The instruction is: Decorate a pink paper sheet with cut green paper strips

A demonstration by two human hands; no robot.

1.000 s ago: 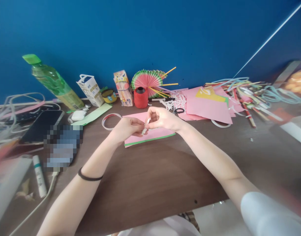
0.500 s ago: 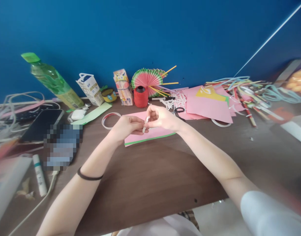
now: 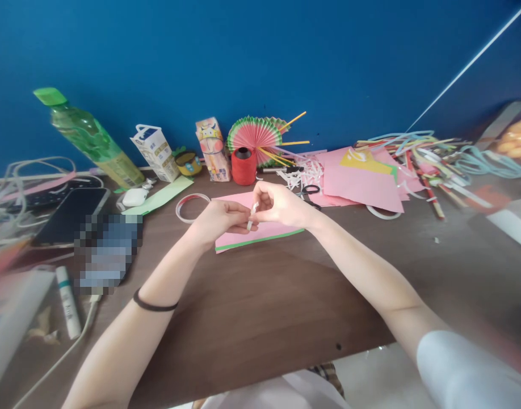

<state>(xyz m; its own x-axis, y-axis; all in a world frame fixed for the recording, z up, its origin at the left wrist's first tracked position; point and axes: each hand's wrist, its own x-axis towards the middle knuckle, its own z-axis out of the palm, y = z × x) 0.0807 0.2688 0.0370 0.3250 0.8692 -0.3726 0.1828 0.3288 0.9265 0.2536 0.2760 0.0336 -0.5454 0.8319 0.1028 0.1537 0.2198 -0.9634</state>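
My left hand (image 3: 225, 220) and my right hand (image 3: 278, 205) meet over a pink paper sheet (image 3: 269, 232) with a green strip along its near edge. Between their fingertips is a small white strip (image 3: 251, 219), which looks like paper or tape; its exact kind is hard to make out. Both hands pinch it, the right from above and the left from the side. A roll of tape (image 3: 184, 208) lies left of the sheet, close to my left hand. Scissors (image 3: 310, 191) with black handles lie just beyond my right wrist.
Behind the hands stand a red thread spool (image 3: 244, 168), a pink-and-green paper fan (image 3: 254, 135), a drink carton (image 3: 213, 152) and a milk carton (image 3: 156, 152). At left are a green bottle (image 3: 92, 139) and a phone (image 3: 71, 216). Pink papers (image 3: 358, 184) lie at right.
Almost nothing differs. Both hands keep their pinch on the white strip in the same place; the view has shifted very slightly.
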